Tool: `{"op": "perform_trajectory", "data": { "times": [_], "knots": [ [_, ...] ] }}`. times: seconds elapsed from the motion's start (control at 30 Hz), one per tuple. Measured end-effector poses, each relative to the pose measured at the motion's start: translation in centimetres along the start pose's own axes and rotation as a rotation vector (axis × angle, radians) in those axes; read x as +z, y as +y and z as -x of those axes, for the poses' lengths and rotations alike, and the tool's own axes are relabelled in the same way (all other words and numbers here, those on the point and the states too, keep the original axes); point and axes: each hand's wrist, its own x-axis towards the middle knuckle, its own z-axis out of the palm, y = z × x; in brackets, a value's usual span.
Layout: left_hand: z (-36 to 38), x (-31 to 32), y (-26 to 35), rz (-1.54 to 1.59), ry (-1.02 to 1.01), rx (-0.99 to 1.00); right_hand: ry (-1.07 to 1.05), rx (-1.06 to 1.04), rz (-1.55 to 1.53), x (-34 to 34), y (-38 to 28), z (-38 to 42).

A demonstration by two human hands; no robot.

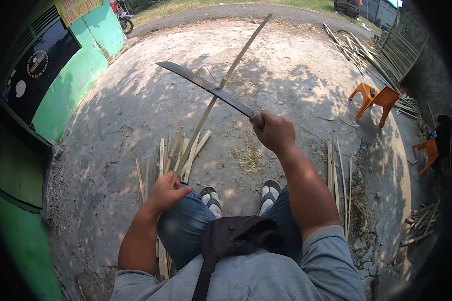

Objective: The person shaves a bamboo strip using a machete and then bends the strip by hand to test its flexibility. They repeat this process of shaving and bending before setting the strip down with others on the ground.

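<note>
My left hand (170, 192) is closed around the lower end of a long, thin bamboo strip (202, 122), above my left knee. The strip slants up and to the right, away from me. In my right hand (275, 131) is the handle of a long machete (196, 80), its blade pointing up and left. Blade and strip cross near the blade's middle; whether they touch, I cannot tell. More cut strips (191, 155) lie on the ground beyond my left hand.
More strips (331, 170) lie right of my legs. An orange chair (374, 100) stands at the right, with bamboo poles (356, 50) behind it. A green wall (65, 95) runs along the left. At the right edge a person (441, 145) is partly visible.
</note>
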Motion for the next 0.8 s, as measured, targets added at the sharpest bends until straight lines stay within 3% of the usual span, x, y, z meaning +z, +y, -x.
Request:
{"op": "perform_trajectory", "data": {
  "times": [0.13,0.2,0.3,0.33,0.37,0.5,0.67,0.8],
  "knots": [
    [-0.5,0.1,-0.7,0.052,-0.016,0.022,-0.009,-0.262,-0.016,1.4,-2.6,1.6],
    [-0.3,0.0,-0.1,-0.063,-0.009,0.017,-0.050,-0.378,0.057,2.2,-3.6,1.9],
    [0.1,-0.8,-1.2,-0.161,-0.037,0.040,0.060,-0.385,0.106,2.5,-1.2,0.4],
    [0.4,-1.0,-1.4,-0.178,-0.053,0.051,0.065,-0.229,0.086,1.8,0.1,-0.5],
    [0.4,-0.8,-1.4,-0.215,-0.066,0.046,0.084,0.062,0.030,1.4,0.8,-1.3],
    [-0.7,-0.1,0.2,-0.230,-0.125,0.049,-0.084,0.197,0.089,1.2,1.4,-0.1],
    [-0.6,0.2,0.6,-0.066,-0.143,-0.050,-0.017,-0.119,-0.068,1.6,-0.9,0.6],
    [-0.4,-0.3,1.2,-0.018,-0.139,-0.035,-0.005,-0.312,0.056,2.3,-1.9,0.9]
  ]
}}
